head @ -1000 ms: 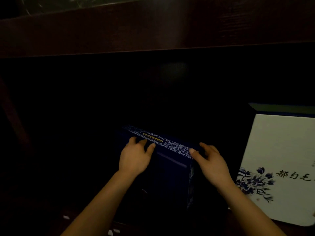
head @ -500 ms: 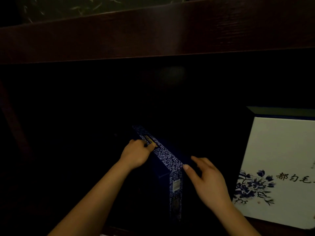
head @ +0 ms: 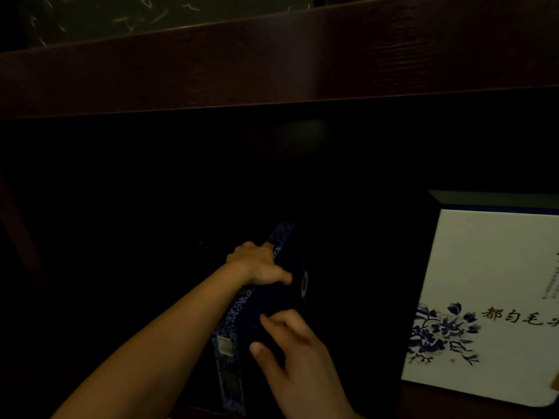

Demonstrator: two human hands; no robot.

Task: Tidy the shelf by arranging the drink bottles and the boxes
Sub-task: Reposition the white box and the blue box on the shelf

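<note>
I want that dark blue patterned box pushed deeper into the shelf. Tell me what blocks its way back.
Nothing visible blocks it. The dark blue patterned box, held by the left hand and right hand, faces a dark recess too dim to see into. The white floral box stands apart, to the right.

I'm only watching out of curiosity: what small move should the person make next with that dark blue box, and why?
Probably slide the dark blue box right toward the white box. The left hand grips its top edge, the right hand touches its face, and a dark gap separates the boxes.
</note>
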